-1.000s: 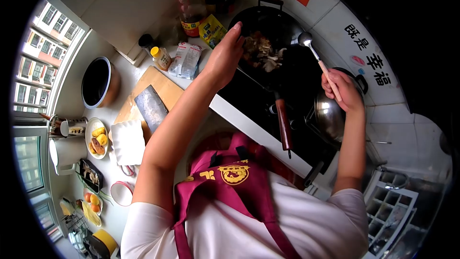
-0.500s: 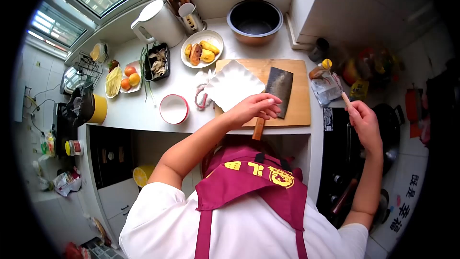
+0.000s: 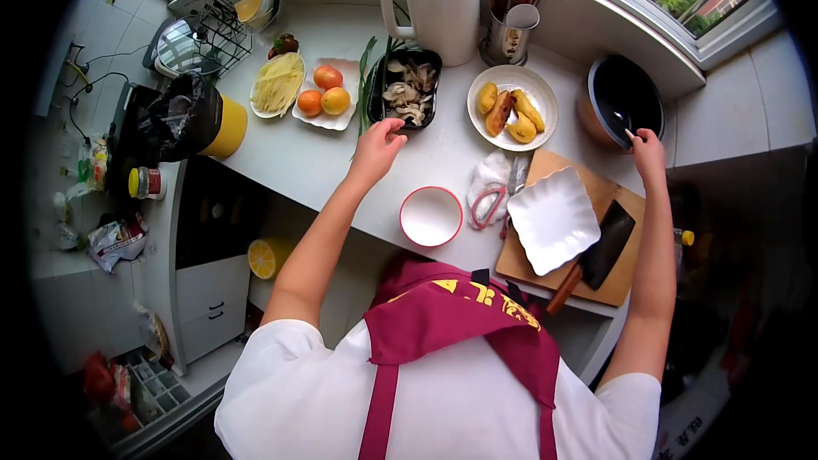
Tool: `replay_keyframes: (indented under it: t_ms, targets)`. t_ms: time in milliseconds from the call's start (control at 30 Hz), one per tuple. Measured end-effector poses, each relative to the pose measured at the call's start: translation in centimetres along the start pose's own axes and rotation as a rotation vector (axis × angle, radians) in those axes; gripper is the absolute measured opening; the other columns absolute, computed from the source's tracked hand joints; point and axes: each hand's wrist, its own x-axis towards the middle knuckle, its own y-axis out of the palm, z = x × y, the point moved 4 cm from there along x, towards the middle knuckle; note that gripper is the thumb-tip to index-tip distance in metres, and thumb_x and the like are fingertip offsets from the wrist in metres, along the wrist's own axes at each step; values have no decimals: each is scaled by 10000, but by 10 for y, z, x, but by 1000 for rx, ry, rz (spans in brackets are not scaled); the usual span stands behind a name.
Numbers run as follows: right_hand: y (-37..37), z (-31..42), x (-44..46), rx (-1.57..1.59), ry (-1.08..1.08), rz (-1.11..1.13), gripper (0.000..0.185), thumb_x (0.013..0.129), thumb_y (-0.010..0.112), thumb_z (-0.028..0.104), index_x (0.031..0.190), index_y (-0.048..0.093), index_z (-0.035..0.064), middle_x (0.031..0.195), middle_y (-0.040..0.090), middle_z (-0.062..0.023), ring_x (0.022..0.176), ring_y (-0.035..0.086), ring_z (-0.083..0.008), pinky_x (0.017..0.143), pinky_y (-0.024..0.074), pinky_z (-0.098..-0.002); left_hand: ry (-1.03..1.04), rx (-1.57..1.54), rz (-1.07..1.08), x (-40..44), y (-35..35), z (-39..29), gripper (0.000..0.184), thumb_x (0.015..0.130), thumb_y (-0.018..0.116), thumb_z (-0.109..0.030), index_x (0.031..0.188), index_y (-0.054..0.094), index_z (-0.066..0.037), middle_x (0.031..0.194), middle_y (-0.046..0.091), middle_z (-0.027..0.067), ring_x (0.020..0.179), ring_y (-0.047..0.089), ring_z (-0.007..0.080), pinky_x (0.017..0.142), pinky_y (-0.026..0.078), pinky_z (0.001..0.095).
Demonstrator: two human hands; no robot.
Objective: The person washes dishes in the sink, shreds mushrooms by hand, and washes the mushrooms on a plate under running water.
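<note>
In the head view, my right hand (image 3: 649, 155) is closed around the light-coloured handle of a spoon (image 3: 630, 134), at the rim of the dark pot (image 3: 596, 112). The spoon's far end reaches into the pot, where its shape is hard to make out. My left hand (image 3: 379, 153) hovers empty with loosely bent fingers, just in front of the black tray of mushrooms (image 3: 409, 94). Left of my right forearm, a white scalloped dish (image 3: 554, 217) lies on the wooden cutting board (image 3: 532, 268), partly beside a cleaver (image 3: 612, 245).
A red-rimmed white bowl (image 3: 431, 216) and scissors (image 3: 487, 207) are near the counter's front. Behind stand a plate of yellow pieces (image 3: 512, 146), a white kettle (image 3: 445, 13) and a utensil holder (image 3: 511, 38). Tomatoes (image 3: 328, 77) and pale strips (image 3: 278, 85) sit left.
The view has turned left. My right hand has carried the spoon from beside the stove to the pot. My left hand has moved from over the board and dish to the mushroom tray.
</note>
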Motion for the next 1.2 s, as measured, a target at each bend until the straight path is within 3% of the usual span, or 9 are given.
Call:
replay_keyframes:
  t_ms: [100,200,333,533,667,700,833,1033,1200]
  targets:
    - [10,-1,5,24,36,4,389,836,518,248,1153,545,22,821,654,-124,747,625,-220,700,475,-340,69,225,-29,48,-16,9,319,768,621,-86,1073,560,-16,999,583,151,882,585,291,763,487,378]
    - [16,-13,3,-20,-19,-91,443,854,526,295,1207,509,27,840,656,-137,801,623,-228,735,470,-346,225,429,-72,93,-14,28,324,772,609,-113,1079,554,-25,1053,569,173,904,576,319,784,483,399]
    - [-3,66,-68,-2,-65,-315,490,862,560,252,1279,439,25,820,594,-103,756,567,-234,740,455,-346,72,650,172,133,8,40,416,756,609,-166,1136,507,-33,1089,557,186,999,541,344,849,463,410]
    - [72,180,-169,225,-86,303,426,848,575,203,1226,475,33,844,587,-107,711,563,-221,703,461,-331,19,790,360,144,27,51,502,738,614,-199,1188,465,-35,1138,550,181,1077,497,359,917,425,419]
    - [115,200,-200,362,-176,491,407,842,569,192,1200,481,20,909,609,-121,691,585,-229,697,472,-333,49,347,264,140,-1,37,389,755,577,-108,1134,517,-48,1038,592,140,959,571,292,834,464,355]
    - [119,202,-202,382,-182,511,406,843,571,199,1195,483,16,916,604,-121,690,583,-215,691,474,-328,-1,214,259,140,-4,44,343,775,560,-52,1115,517,-35,996,594,98,899,586,200,785,471,284]
    - [116,225,-187,432,-287,485,404,832,601,199,1177,499,13,946,593,-119,667,569,-197,684,476,-320,51,-278,236,130,-15,37,276,823,551,-49,1094,507,-23,973,574,20,910,550,96,783,453,215]
    - [141,297,-149,490,-782,200,347,818,598,167,1148,530,85,1082,561,-123,867,594,-282,745,489,-369,-289,-770,464,104,-18,4,169,909,486,-101,1072,523,-80,1003,581,13,884,596,114,767,514,280]
    - [165,328,-142,422,-871,240,250,802,571,170,1042,570,101,995,572,-107,866,585,-311,737,484,-401,-387,-889,527,89,-15,-14,221,931,450,-176,1107,532,-70,1028,587,27,925,586,130,789,498,297]
